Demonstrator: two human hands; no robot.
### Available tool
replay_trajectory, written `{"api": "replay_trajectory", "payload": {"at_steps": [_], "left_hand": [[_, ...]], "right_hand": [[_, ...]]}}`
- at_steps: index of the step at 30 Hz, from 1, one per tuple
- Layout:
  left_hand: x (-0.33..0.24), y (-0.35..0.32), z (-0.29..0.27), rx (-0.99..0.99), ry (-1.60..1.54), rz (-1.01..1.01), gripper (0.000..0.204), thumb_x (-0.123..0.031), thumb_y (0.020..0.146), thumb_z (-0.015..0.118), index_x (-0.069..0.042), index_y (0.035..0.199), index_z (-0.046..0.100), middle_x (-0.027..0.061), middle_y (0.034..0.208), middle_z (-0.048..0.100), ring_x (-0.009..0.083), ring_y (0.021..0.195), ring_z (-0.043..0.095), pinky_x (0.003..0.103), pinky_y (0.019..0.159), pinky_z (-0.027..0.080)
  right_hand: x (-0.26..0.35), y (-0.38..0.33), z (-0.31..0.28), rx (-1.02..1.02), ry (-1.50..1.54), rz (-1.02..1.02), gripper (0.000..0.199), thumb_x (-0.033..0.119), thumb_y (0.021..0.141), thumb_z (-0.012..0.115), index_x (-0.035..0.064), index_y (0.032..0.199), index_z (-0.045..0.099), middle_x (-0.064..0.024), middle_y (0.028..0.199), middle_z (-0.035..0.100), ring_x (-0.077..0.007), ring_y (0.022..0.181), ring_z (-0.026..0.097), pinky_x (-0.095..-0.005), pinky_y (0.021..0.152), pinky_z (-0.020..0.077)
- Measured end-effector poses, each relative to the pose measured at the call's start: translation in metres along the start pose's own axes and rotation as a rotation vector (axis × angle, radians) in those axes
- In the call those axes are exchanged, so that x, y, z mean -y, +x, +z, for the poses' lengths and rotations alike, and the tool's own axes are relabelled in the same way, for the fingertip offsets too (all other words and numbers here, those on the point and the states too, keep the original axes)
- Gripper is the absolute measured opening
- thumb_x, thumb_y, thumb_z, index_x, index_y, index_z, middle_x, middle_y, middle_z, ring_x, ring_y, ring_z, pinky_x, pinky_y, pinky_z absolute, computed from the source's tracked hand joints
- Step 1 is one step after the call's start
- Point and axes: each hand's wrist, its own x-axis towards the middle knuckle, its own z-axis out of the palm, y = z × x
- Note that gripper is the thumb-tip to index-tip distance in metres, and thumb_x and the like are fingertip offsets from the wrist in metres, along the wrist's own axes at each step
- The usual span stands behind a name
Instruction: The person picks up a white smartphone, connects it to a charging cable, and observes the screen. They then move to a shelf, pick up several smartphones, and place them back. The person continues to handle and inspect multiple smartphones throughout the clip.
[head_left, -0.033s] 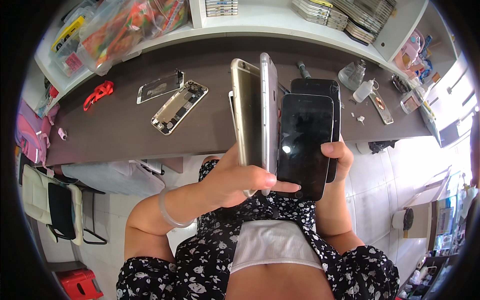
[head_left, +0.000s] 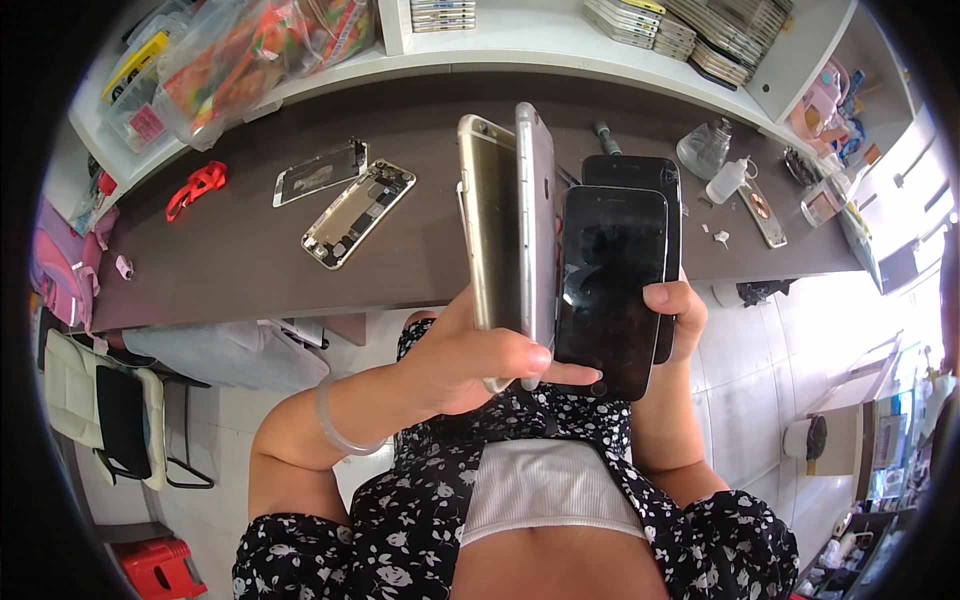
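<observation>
My left hand [head_left: 485, 355] is closed around a gold phone [head_left: 488, 220] and a silver phone [head_left: 536, 220], both standing nearly on edge. Behind the gold one, a thin white edge shows; I cannot tell what it belongs to. One left finger reaches across to the lower end of a black-faced phone [head_left: 612, 270], near its round button. My right hand [head_left: 680, 310] grips that phone with the thumb on its screen edge. A second dark phone [head_left: 672, 190], with a cracked-looking upper corner, lies beneath it in the same hand. The right fingers are mostly hidden behind the phones.
On the brown desk [head_left: 240, 265] lie an opened phone housing [head_left: 360, 215], a loose screen panel [head_left: 320, 175] and a red strap [head_left: 197, 190]. To the right are a glass bottle [head_left: 705, 148], a white squeeze bottle [head_left: 728, 182] and a phone back [head_left: 764, 215]. Stacked phones [head_left: 625, 25] fill the shelf.
The gold and silver phones in my left hand have tilted slightly left. The reflection on the black phone's screen has changed. My right hand has barely moved.
</observation>
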Motion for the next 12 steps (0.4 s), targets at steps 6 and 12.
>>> {"api": "replay_trajectory", "payload": {"at_steps": [6,12], "left_hand": [[-0.0070,-0.0051,-0.0006,0.008,0.011,-0.008,0.082,-0.006,0.067,0.059,-0.009,0.136,0.015,0.0099,0.125,0.034,0.0275,0.119,0.038,0.053,0.088,0.045],[-0.0106,-0.0047,-0.0001,-0.065,0.074,-0.004,0.091,-0.015,0.059,0.064,-0.009,0.137,0.018,0.0118,0.120,0.042,0.0316,0.107,0.052,0.057,0.081,0.047]], "right_hand": [[-0.0041,0.0019,-0.0025,0.048,0.098,0.051,0.068,0.018,0.058,0.055,-0.0126,0.118,0.040,-0.0276,0.110,0.052,-0.0331,0.088,0.059,-0.0417,0.076,0.0518],[-0.0054,0.0012,-0.0063,0.078,0.316,0.218,0.072,0.019,0.058,0.056,-0.0105,0.121,0.038,-0.0300,0.115,0.048,-0.0355,0.095,0.055,-0.0518,0.073,0.0510]]}}
